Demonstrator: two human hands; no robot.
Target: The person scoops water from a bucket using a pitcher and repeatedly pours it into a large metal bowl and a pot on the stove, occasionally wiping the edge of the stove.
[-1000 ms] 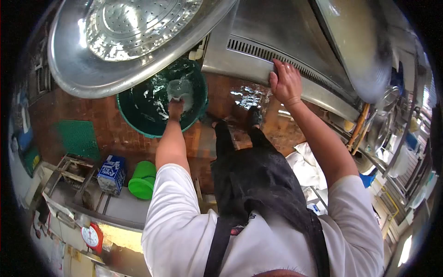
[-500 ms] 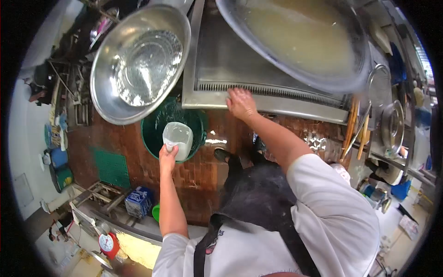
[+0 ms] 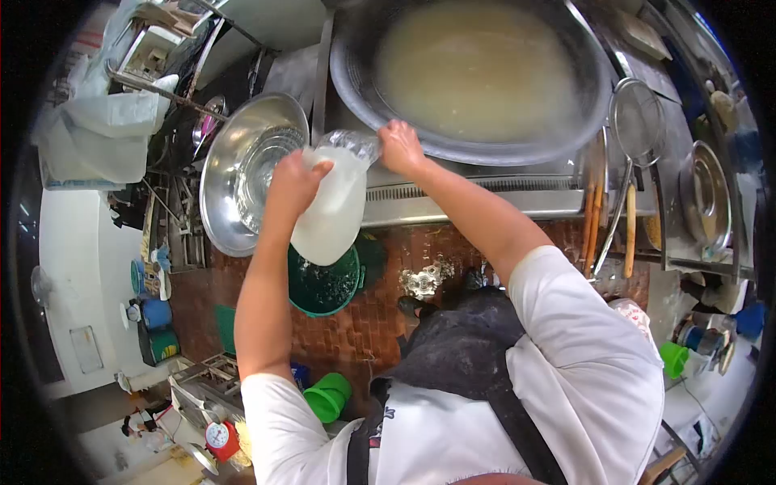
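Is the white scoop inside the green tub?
No, the left hand holds the scoop up, out of the green tub.

The translucent whitish plastic scoop point(image 3: 331, 214) looks smooth and softly glossy. On the silvery, smooth metal stove point(image 3: 477, 211), the wide round grey metal wok point(image 3: 485, 153) has a dull-sheened rim. Off the stove's left edge, the round silver metal basin point(image 3: 229, 149) gleams. Below its front edge, the round dark-green plastic tub point(image 3: 315, 296) looks shiny; the black cloth apron point(image 3: 465, 343) is matt.
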